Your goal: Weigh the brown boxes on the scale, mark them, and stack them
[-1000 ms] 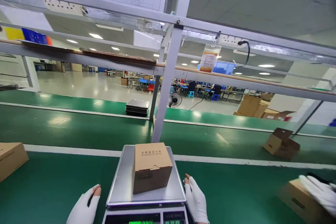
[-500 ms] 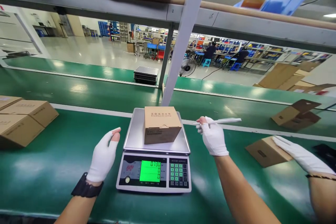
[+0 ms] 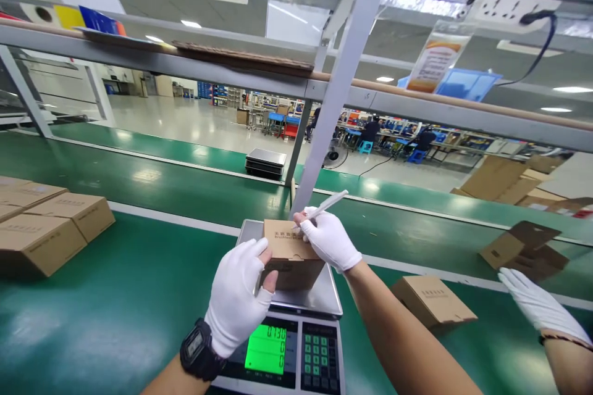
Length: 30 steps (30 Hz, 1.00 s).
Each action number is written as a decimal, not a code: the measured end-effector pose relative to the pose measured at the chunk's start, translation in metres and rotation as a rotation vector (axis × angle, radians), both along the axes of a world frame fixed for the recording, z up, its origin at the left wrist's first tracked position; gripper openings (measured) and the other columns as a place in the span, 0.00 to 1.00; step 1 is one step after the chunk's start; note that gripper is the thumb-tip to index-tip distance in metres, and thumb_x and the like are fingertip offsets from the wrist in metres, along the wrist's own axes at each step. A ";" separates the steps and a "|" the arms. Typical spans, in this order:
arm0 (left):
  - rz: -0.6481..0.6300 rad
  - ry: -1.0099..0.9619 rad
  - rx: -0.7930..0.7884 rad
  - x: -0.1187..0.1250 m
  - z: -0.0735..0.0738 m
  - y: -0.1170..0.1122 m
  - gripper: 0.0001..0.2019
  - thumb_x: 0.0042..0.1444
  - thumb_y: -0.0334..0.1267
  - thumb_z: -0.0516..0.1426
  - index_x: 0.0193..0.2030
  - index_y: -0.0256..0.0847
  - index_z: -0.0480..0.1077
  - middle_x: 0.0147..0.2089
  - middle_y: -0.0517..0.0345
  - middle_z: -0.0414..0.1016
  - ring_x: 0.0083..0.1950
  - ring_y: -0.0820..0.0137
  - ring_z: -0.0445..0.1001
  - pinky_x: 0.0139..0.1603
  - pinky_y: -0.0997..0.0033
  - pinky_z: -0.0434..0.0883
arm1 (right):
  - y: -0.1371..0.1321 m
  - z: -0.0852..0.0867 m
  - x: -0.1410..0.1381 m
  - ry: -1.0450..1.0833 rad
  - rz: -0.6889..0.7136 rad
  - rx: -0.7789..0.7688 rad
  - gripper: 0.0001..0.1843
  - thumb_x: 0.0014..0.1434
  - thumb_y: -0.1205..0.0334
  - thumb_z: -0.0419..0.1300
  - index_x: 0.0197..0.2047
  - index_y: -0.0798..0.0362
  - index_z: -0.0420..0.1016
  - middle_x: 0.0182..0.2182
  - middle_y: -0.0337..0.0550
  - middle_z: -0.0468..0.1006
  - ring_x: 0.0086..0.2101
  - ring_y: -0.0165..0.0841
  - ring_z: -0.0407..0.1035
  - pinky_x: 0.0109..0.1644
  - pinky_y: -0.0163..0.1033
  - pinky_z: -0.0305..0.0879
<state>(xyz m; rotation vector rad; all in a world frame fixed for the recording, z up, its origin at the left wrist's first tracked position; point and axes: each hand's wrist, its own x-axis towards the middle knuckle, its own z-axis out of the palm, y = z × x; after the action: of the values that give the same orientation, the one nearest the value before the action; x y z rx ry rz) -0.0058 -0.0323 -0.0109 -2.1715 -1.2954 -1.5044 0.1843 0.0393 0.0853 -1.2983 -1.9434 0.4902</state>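
— While the small box point(image 3: 290, 253) rests on the scale point(image 3: 296, 327), how is it gripped?
— Its near left side is clasped by the left hand point(image 3: 238, 302); a white pen point(image 3: 324, 205) is pinched in the right hand point(image 3: 330, 239) upon its top.

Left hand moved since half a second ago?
Yes. The left hand went from the belt left of the scale up and right onto the box on the scale pan, and now grips its left side.

Factory packing line: green conveyor belt point(image 3: 139, 296), cardboard boxes point(image 3: 41, 228), weighing scale point(image 3: 296, 345), distant workstations point(image 3: 384, 136).
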 end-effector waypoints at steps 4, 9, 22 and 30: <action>-0.006 -0.010 0.007 -0.001 -0.001 0.000 0.19 0.59 0.37 0.57 0.57 0.41 0.65 0.59 0.49 0.69 0.59 0.59 0.67 0.60 0.53 0.68 | 0.010 0.001 -0.008 -0.071 -0.078 -0.033 0.17 0.65 0.54 0.52 0.27 0.52 0.70 0.25 0.40 0.76 0.30 0.36 0.70 0.37 0.36 0.61; -0.010 -0.035 0.025 0.002 -0.003 0.000 0.19 0.59 0.37 0.57 0.57 0.41 0.65 0.58 0.49 0.70 0.59 0.60 0.67 0.60 0.53 0.68 | 0.009 0.001 -0.012 -0.104 -0.098 -0.052 0.17 0.64 0.57 0.52 0.26 0.52 0.71 0.25 0.40 0.77 0.30 0.35 0.71 0.37 0.36 0.60; -0.010 -0.048 0.019 0.003 -0.007 0.002 0.19 0.59 0.36 0.57 0.57 0.40 0.65 0.59 0.48 0.69 0.59 0.60 0.67 0.59 0.53 0.68 | 0.008 0.001 -0.013 -0.146 -0.162 -0.014 0.16 0.65 0.58 0.52 0.27 0.52 0.72 0.27 0.40 0.78 0.31 0.35 0.71 0.37 0.35 0.59; -0.001 -0.053 0.039 0.004 -0.005 0.000 0.19 0.60 0.36 0.56 0.57 0.40 0.65 0.58 0.47 0.70 0.58 0.59 0.68 0.57 0.53 0.69 | 0.011 -0.005 -0.010 -0.113 -0.174 0.014 0.17 0.64 0.57 0.52 0.25 0.51 0.70 0.25 0.41 0.77 0.30 0.36 0.71 0.36 0.35 0.60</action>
<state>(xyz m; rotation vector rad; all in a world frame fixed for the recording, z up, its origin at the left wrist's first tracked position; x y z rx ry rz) -0.0014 -0.0319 -0.0155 -2.1220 -1.2703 -1.5837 0.1744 0.0500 0.0804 -1.4985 -1.8987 0.3225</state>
